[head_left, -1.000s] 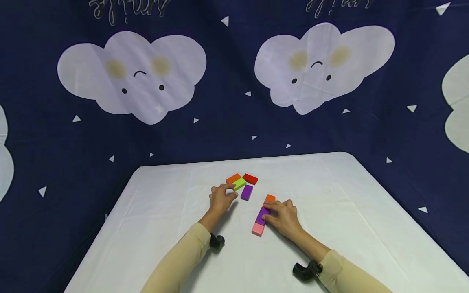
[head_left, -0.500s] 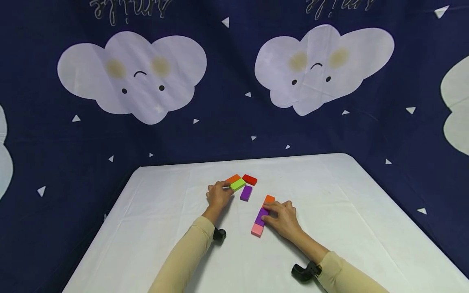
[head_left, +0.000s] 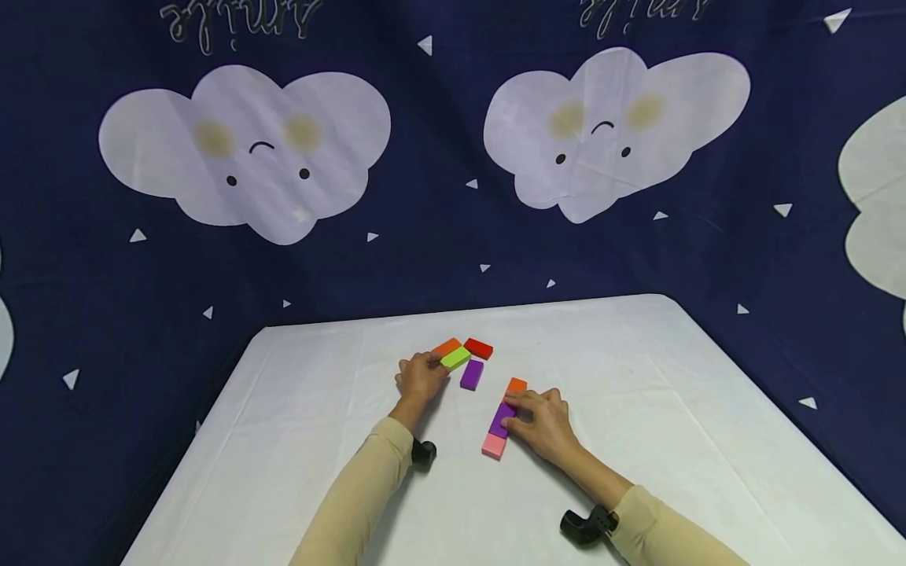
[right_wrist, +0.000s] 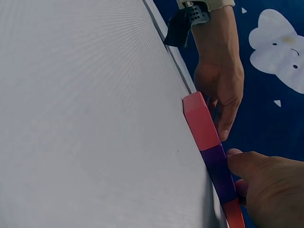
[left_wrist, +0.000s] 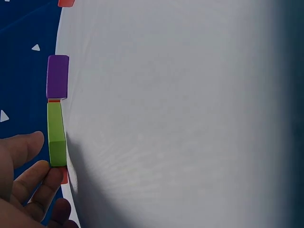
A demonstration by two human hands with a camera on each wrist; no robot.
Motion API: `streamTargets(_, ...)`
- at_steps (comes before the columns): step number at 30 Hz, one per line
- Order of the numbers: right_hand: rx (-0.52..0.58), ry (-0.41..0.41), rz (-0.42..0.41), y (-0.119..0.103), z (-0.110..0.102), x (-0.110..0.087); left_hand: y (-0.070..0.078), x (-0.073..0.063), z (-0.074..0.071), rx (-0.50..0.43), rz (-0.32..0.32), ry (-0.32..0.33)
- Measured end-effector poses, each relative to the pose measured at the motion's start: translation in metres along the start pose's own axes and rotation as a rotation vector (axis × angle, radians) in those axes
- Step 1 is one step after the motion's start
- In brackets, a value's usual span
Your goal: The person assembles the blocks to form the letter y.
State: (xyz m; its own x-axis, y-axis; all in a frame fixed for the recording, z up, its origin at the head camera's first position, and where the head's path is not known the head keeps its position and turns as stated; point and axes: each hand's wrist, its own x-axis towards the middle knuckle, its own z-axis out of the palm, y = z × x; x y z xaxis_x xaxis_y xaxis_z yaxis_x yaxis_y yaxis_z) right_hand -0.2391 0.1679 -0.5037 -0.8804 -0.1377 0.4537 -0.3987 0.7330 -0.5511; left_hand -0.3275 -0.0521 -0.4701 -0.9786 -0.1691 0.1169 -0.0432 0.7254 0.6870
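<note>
In the head view, a pink block point(head_left: 494, 446), a purple block point(head_left: 502, 420) and an orange block point(head_left: 517, 384) lie end to end in a slanting row. My right hand point(head_left: 546, 424) lies over that row from the right, its thumb point(right_wrist: 236, 159) on the purple block and its index finger near the purple-orange joint. Farther back, my left hand point(head_left: 421, 377) touches the near left end of a lime green block point(head_left: 456, 359). The left wrist view has its thumb point(left_wrist: 29, 145) apart from that block, with the other fingertips by its lower end.
Behind the green block lies a second orange block point(head_left: 446, 346). A red block point(head_left: 478, 348) and another purple block point(head_left: 472, 375) sit close to its right. Everything rests on a white table point(head_left: 602, 354). A dark blue cloud-print cloth point(head_left: 439, 259) hangs behind.
My left hand has drawn back slightly to the left, uncovering the green block's left end. My right hand stays on the row, and the whole head view shifts a little.
</note>
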Motion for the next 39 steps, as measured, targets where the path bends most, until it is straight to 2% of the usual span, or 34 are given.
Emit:
streamTargets(8,0.004,0.0,0.001,0.0,-0.0002,-0.0002,0.0032,0.0051,0.0038,0.035,0.034,-0.024)
streamTargets(14,0.002,0.013,-0.006,-0.0006,-0.0001,0.0003,0.0061,0.0078,0.0078,0.073,0.073,-0.017)
streamTargets(25,0.008,-0.015,0.019,-0.0008,-0.0005,0.0002,0.0047,0.0057,0.0069,0.125,0.074,-0.021)
streamTargets(31,0.004,0.003,0.0,0.0002,0.0001,-0.0011,0.0039,0.0058,0.007,0.117,0.075,-0.035)
streamTargets(39,0.009,-0.013,0.01,-0.0007,-0.0002,-0.0004,0.0012,0.0075,0.0055,0.057,0.051,-0.067)
